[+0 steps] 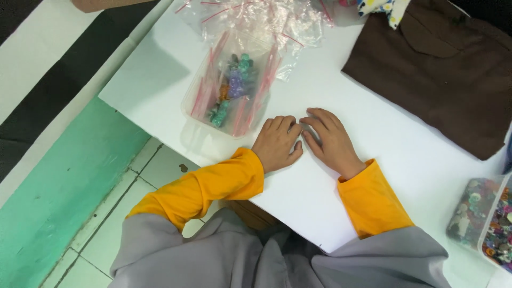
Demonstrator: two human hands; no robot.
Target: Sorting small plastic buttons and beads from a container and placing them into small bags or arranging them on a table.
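Head view: both hands are laid palm down on the white surface [373, 144], side by side, with their fingertips touching or nearly touching. The left hand [277, 143] is loosely curled, its fingers bent under a little, and nothing is seen gripped in it. The right hand [332, 140] is flatter, its fingers spread and stretched toward the left hand; nothing is held in it either. Whether some small item lies beneath the fingers cannot be told. Orange sleeves [213, 184] are worn down to both wrists, and grey cloth [277, 261] is seen below them at the lower edge of the frame.

Just beyond the left hand, a clear plastic tray [230, 88] is set on the surface; small zip bags with red seal strips and a cluster of green, purple and orange beads [234, 80] are held in it. More empty clear zip bags [256, 18] are piled behind the tray, toward the far edge. A folded brown garment [448, 74] is spread to the right, well apart from the hands. At the right edge, clear boxes of mixed coloured beads [488, 218] are placed near the right elbow. A tiled floor [106, 234] and a green strip [58, 197] are seen to the left of the surface.
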